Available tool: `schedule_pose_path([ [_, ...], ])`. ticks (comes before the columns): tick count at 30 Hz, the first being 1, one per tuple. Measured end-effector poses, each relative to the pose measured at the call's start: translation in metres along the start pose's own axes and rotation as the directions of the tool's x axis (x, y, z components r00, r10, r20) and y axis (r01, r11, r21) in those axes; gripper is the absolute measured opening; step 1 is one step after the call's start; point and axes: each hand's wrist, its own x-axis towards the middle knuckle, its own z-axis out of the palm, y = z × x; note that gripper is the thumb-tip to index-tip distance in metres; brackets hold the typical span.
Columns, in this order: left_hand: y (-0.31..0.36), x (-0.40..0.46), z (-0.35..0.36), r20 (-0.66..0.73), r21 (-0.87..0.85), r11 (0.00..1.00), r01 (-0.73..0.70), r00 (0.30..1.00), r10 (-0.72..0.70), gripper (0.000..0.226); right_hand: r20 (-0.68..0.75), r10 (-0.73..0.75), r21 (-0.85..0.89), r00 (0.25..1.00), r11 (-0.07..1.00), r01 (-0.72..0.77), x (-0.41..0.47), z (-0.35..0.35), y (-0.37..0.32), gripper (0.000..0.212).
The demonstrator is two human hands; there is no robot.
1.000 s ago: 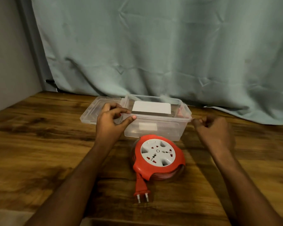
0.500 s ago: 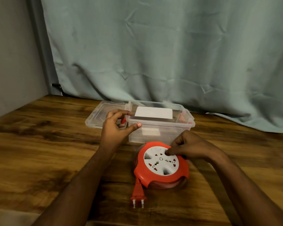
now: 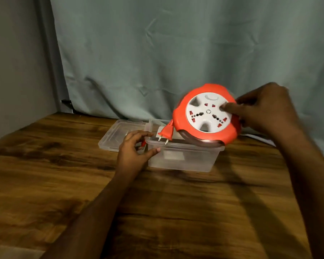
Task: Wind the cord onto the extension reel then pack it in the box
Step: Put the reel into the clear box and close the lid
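Currently the round orange-and-white plastic extension reel is held in the air, tilted, above the right end of the clear rectangular plastic box, which serves as the landmark for all positions below. The right hand is clamped on the reel's right edge, with its thumb pressed on the white socket face. The left hand steadies the box at its left near corner, fingers resting on the rim and thumb against the front wall, loosely curled rather than closed tight. The cord appears fully wound; only the orange two-pin plug hangs free from the reel's left side, its pins just over the box's front rim.

Procedure for this step, as judged from the present layout:
- Keep the box pinned so that it does not slide on the wooden table.
- Level the reel and centre it over the opening before lowering.
- Guide the plug inside first; if it catches on the rim, the reel will seat crooked.
- A white flat item lies inside the box towards the back; set the reel down on or beside it without forcing.

The clear plastic lid lies just left of the box, ready for closing.
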Motion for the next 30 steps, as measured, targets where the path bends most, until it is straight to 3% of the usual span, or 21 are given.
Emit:
schedule_pose_path([
  [6,0.002,-0.002,0.003,-0.017,0.058,0.998,-0.021,1.000,0.022,0.052,-0.031,0.012,-0.326,0.999,0.945,-0.022,0.027,0.062,0.009,0.053],
  [14,-0.003,-0.002,0.006,-0.005,0.056,0.998,-0.037,0.999,0.038,0.053,0.069,-0.033,-0.491,0.997,0.869,0.063,0.018,0.120,0.017,0.060],
  [21,-0.002,-0.003,0.005,-0.036,0.079,0.997,-0.024,0.999,0.026,0.054,0.207,0.152,-0.612,0.966,0.791,0.007,0.012,0.134,0.037,0.082],
  [24,0.001,-0.003,0.005,-0.033,0.074,0.997,-0.006,0.999,0.008,0.055,0.186,0.164,-0.522,0.969,0.852,-0.044,0.003,0.133,0.041,0.060],
  [26,0.003,-0.003,0.004,-0.029,0.066,0.998,-0.004,1.000,0.006,0.057,0.005,0.089,-0.338,0.996,0.937,-0.082,-0.008,0.133,0.042,0.037],
  [28,0.002,-0.002,0.002,-0.001,0.004,1.000,0.007,1.000,-0.007,0.069,-0.172,0.029,-0.114,0.985,0.992,-0.049,-0.028,0.135,0.039,0.033],
  [30,0.001,-0.001,0.001,0.054,-0.160,0.984,0.078,0.996,-0.070,0.087,-0.199,-0.067,0.017,0.978,0.997,0.072,-0.051,0.140,0.032,0.036],
])
